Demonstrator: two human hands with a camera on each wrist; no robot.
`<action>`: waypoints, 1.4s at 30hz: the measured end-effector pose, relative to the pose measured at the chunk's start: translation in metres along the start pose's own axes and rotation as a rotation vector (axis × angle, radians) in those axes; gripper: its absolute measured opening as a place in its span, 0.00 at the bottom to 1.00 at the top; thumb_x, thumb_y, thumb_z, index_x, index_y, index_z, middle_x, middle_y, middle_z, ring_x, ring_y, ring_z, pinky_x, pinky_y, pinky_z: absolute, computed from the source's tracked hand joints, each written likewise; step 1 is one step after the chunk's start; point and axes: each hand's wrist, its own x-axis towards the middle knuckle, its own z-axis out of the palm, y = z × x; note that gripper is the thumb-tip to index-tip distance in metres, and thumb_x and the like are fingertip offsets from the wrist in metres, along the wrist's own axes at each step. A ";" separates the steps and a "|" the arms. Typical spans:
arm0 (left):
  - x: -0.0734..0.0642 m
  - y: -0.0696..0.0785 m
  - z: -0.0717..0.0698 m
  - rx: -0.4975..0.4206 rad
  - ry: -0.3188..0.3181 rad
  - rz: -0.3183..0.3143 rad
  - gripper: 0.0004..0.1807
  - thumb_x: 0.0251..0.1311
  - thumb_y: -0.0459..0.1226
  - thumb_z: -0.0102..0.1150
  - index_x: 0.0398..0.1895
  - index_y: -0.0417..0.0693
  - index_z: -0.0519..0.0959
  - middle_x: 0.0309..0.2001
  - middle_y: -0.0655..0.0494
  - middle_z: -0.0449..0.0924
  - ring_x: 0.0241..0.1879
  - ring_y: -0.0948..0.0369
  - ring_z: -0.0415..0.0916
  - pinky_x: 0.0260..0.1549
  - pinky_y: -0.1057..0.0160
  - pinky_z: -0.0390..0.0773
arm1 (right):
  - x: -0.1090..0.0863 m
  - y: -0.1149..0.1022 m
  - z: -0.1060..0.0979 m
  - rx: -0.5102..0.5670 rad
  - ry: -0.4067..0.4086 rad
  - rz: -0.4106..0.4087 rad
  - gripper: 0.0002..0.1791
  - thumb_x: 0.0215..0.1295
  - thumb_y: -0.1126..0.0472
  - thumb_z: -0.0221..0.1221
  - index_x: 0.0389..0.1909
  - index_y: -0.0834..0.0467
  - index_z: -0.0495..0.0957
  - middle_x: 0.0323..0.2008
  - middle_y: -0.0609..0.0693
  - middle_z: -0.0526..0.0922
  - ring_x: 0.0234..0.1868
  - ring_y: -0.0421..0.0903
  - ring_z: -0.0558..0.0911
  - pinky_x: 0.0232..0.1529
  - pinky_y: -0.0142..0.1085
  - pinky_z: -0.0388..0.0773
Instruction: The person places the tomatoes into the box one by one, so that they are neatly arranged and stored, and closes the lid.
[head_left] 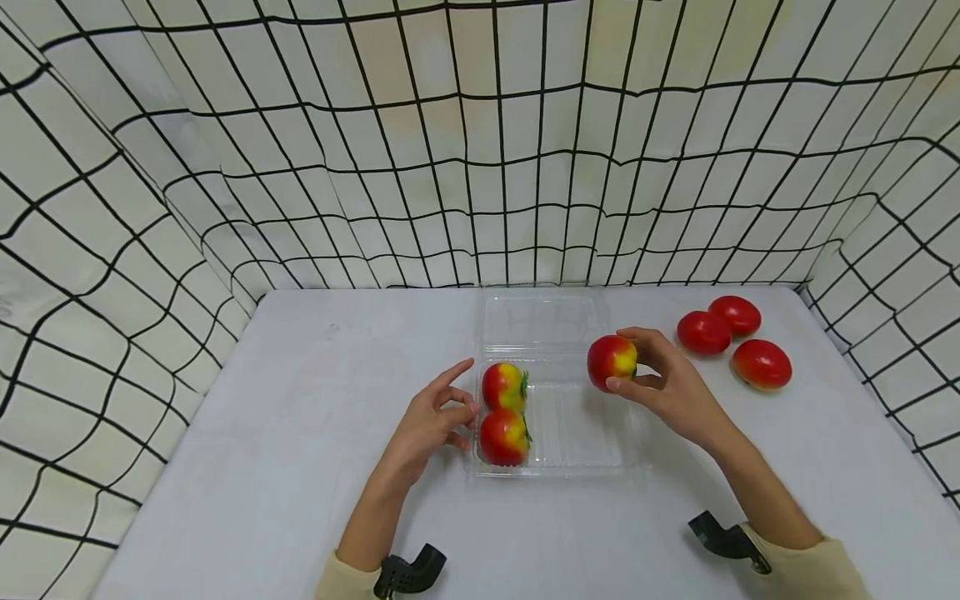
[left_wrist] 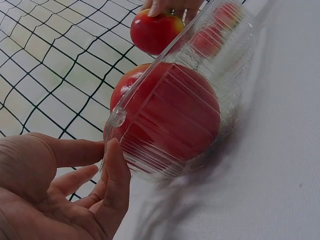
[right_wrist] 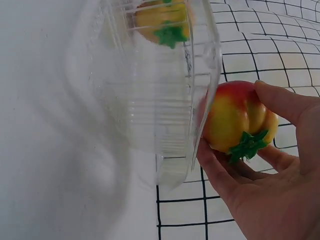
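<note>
My right hand (head_left: 671, 387) holds a red-and-yellow tomato (head_left: 609, 363) between thumb and fingers, over the right side of a clear plastic clamshell box (head_left: 577, 433). A green leafy top (right_wrist: 248, 145) shows on this tomato in the right wrist view. At the box's left wall, my left hand (head_left: 431, 421) pinches the rim (left_wrist: 116, 120) between thumb and finger. Two similar tomatoes sit in the box's left side, a rear one (head_left: 501, 386) and a front one (head_left: 502, 437), their leafy tops facing right.
Three red oval fruits lie at the back right of the white table (head_left: 315, 400): a left one (head_left: 703, 332), a rear one (head_left: 736, 316) and a front one (head_left: 762, 364). The box's lid (head_left: 543, 321) lies folded back. Black netting (head_left: 525, 158) rises behind and at both sides.
</note>
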 end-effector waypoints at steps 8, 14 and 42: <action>0.000 0.000 0.000 0.001 0.002 -0.003 0.36 0.68 0.33 0.63 0.78 0.63 0.67 0.43 0.49 0.78 0.35 0.58 0.79 0.28 0.65 0.86 | 0.001 -0.003 0.011 -0.038 -0.007 -0.017 0.41 0.61 0.57 0.74 0.74 0.50 0.67 0.71 0.54 0.73 0.68 0.54 0.74 0.54 0.23 0.80; -0.001 0.001 -0.001 -0.002 0.006 0.004 0.36 0.68 0.33 0.63 0.78 0.62 0.67 0.43 0.49 0.78 0.34 0.58 0.79 0.28 0.65 0.86 | 0.002 -0.004 0.017 -0.046 -0.020 -0.032 0.41 0.62 0.57 0.73 0.75 0.50 0.67 0.71 0.54 0.72 0.68 0.54 0.74 0.55 0.24 0.80; 0.000 -0.002 -0.001 -0.009 0.000 0.005 0.36 0.68 0.33 0.63 0.78 0.61 0.66 0.42 0.50 0.79 0.35 0.58 0.78 0.28 0.66 0.85 | 0.002 -0.004 0.039 -0.006 -0.078 -0.032 0.40 0.64 0.57 0.72 0.75 0.48 0.66 0.74 0.55 0.69 0.69 0.61 0.76 0.56 0.41 0.87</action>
